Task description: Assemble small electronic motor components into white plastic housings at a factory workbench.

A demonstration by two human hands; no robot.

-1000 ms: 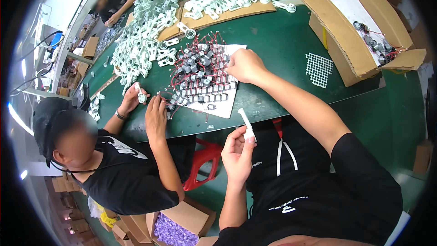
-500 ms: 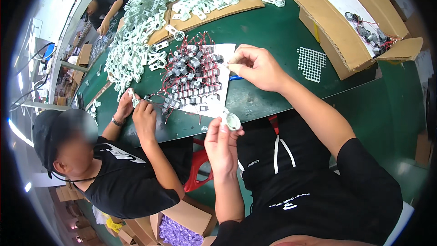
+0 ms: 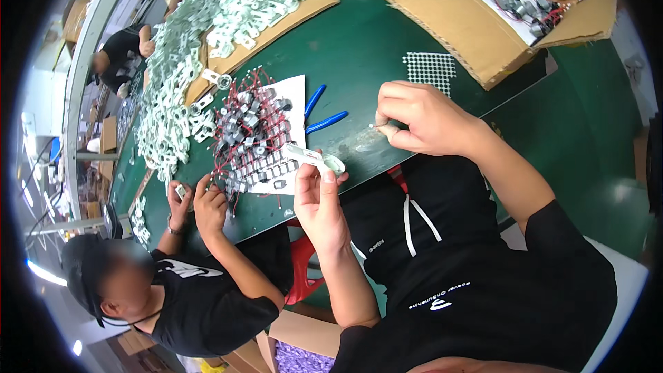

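My left hand (image 3: 320, 204) is closed on a pale plastic housing (image 3: 311, 157) with a long arm and a round cup end, held up over the table's near edge. To its right, my right hand (image 3: 428, 121) pinches a tiny white piece (image 3: 373, 126) between thumb and fingertips; its exact kind is too small to make out. Small grey motors (image 3: 252, 121) with red wires lie heaped and in rows on a white sheet (image 3: 295, 93), beyond my left hand. Blue-handled pliers (image 3: 324, 123) rest between that sheet and my right hand.
A big heap of pale plastic housings (image 3: 255, 3) covers the far left of the green table. An open cardboard box (image 3: 442, 17) with wired motors stands far right, near a perforated grid sheet (image 3: 429, 69). At left a co-worker (image 3: 214, 297) handles a similar housing.
My right hand has moved away from the motors toward the table's near edge. The housing in my left hand has turned to lie more level. The view has shifted, uncovering the pliers.
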